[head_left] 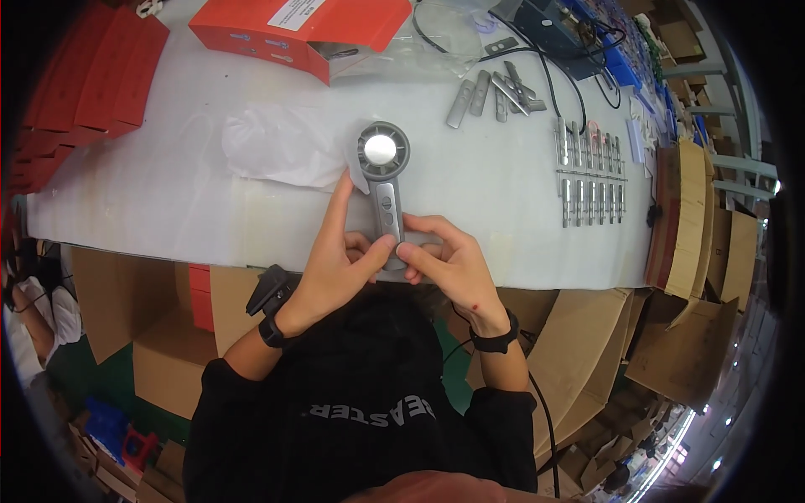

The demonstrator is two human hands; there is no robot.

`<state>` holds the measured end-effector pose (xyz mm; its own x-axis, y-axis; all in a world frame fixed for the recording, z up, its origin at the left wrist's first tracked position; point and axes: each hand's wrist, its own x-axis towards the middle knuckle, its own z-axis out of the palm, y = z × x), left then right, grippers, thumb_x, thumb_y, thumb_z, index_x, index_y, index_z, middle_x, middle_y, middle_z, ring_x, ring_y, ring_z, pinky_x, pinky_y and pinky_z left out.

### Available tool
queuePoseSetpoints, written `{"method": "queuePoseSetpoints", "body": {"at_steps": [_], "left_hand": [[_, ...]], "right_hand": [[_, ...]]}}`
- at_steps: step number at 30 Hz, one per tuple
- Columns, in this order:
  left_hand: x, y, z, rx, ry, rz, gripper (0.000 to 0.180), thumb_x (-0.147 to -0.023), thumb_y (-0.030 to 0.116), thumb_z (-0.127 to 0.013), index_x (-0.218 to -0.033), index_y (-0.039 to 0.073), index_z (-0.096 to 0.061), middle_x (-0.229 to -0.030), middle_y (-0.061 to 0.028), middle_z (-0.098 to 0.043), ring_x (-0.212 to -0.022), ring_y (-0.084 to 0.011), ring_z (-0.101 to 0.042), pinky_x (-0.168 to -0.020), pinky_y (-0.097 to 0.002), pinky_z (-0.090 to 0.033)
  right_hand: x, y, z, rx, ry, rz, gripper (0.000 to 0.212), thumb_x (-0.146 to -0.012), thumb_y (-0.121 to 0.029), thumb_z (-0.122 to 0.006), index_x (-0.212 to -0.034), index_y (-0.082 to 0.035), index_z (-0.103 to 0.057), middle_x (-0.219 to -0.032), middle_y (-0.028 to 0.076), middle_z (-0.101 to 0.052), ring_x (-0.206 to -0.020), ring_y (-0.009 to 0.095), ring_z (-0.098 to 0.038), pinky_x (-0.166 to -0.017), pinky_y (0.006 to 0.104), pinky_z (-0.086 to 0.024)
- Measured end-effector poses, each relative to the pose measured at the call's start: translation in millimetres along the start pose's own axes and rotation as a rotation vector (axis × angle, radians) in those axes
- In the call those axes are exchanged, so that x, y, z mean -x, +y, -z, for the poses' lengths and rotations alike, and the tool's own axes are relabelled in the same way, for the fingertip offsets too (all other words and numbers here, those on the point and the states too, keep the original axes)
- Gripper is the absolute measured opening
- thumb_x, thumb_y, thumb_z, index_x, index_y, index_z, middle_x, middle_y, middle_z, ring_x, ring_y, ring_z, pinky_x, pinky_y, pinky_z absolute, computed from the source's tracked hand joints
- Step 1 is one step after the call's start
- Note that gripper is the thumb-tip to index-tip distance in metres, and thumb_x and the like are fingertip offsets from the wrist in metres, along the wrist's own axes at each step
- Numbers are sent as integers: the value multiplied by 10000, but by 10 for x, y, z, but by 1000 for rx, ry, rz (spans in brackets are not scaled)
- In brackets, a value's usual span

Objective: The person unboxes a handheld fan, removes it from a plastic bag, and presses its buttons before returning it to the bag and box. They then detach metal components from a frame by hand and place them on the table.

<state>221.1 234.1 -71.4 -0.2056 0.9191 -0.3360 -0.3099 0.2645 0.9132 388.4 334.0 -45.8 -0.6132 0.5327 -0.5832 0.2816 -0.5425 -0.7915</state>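
Observation:
A grey handheld fan (pixel 388 194) points away from me over the white table, its round head with a silver disc at the far end. My left hand (pixel 344 251) grips the handle from the left, thumb on the handle's front and index finger stretched up along the side. From the right, my right hand (pixel 444 256) holds the lower end of the handle, its thumb pressed near the left thumb. Fingers behind the handle are partly hidden. A white translucent bag (pixel 285 147) lies just left of the fan's head.
An open red box (pixel 293 38) lies at the back, and red boxes (pixel 92 75) are stacked at the left. Several grey panels (pixel 480 92) lie loose at back right, near a rack of small metal parts (pixel 591 180) and black cables (pixel 553 80). Cardboard boxes (pixel 553 360) stand below the table's edge.

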Motion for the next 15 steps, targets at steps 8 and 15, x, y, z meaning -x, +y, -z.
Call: {"method": "queuePoseSetpoints", "body": {"at_steps": [8, 15], "left_hand": [[7, -64, 25, 7, -6, 20, 918, -933, -7, -610, -1618, 93, -7, -1586, -152, -285, -758, -53, -561, -590, -191, -466], [30, -56, 19, 32, 23, 76, 895, -940, 18, -622, -1609, 44, -29, -1512, -132, -397, -751, -42, -551, -583, -186, -457]], "right_hand": [[-11, -17, -69, 48, -3, -19, 447, -964, -111, -684, -1350, 19, -500, -802, 43, -636, -722, 88, -599, -656, 241, -504], [-29, 60, -64, 109, -45, 34, 472, -972, -96, -666, -1379, 25, -459, -888, 61, -630, -746, 87, -607, -663, 245, -515]]}}
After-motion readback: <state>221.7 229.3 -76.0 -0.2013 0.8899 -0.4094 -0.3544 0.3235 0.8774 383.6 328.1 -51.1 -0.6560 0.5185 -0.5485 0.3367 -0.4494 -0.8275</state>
